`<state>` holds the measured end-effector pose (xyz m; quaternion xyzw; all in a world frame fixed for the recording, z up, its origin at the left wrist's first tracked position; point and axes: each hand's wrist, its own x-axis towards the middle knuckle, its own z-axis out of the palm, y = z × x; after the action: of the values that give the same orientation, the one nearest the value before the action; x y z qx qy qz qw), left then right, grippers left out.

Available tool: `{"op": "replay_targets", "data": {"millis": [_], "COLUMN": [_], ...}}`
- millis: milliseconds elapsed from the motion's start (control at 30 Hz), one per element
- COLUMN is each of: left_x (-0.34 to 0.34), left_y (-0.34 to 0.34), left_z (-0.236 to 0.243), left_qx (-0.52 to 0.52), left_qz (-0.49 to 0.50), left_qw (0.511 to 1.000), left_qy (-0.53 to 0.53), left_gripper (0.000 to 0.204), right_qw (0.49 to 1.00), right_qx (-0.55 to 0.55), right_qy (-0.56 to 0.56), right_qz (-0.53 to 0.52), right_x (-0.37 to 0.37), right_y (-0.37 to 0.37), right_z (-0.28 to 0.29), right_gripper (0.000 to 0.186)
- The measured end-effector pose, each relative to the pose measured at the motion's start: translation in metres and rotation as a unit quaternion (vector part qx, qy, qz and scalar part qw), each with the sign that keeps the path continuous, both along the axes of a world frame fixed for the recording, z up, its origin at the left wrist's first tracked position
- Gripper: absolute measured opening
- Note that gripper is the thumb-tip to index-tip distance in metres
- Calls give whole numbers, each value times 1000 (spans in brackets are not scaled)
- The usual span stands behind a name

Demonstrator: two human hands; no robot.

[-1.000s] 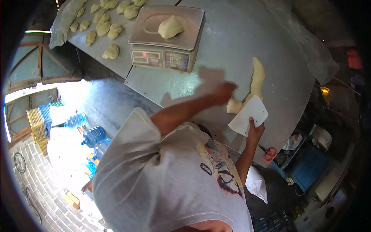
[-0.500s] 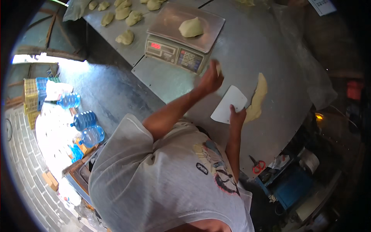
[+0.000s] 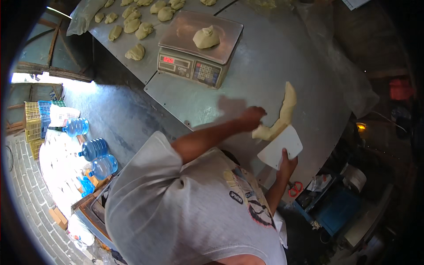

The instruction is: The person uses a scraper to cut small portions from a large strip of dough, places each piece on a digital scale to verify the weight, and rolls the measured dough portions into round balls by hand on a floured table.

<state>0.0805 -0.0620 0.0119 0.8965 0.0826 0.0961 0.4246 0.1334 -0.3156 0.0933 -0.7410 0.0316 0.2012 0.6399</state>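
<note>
My right hand (image 3: 288, 165) grips a flat white dough scraper (image 3: 278, 150), thumb on its face. The blade's far edge lies against a long, bent strip of pale dough (image 3: 286, 110) on the metal table. Left of the scraper, my left hand (image 3: 253, 116) hovers just beyond the strip's near end; motion blur hides how its fingers are set. On the steel pan of a digital scale (image 3: 194, 70) rests a rounded dough lump (image 3: 206, 38) with a small peak on top. The scale's red display is lit.
Several dough pieces (image 3: 132, 24) lie at the table's far left, beside a clear plastic bag (image 3: 81, 20). Red-handled scissors (image 3: 295, 189) sit at the near right edge. Plastic sheeting (image 3: 344, 75) covers the right side. Large blue water bottles (image 3: 94, 149) are on the floor to the left.
My left hand has come down from beside the scale toward the dough strip. My right hand has moved the scraper nearer and rightward, against the strip. The whole view has shifted slightly.
</note>
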Motion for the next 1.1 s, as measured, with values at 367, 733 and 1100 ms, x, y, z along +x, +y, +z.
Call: {"op": "replay_targets", "data": {"millis": [367,733,1100], "left_x": [-45,-28,-23], "left_y": [-25,205,-37], "left_z": [-30,146,8], "left_qx": [-44,154,19], "left_qz": [215,518,52], "left_qw": [974,800,974], "left_qy": [59,-260,222], "left_gripper": [29,60,57], "right_qw": [846,987,987], "right_qx": [-437,-45,-77], "right_qy": [-172,-43,-85], "right_qz": [254,151,110], "right_x": [-10,9,23], "right_y": [161,59,16], "right_z": [-12,-42,-13], "right_gripper": [36,46,41]}}
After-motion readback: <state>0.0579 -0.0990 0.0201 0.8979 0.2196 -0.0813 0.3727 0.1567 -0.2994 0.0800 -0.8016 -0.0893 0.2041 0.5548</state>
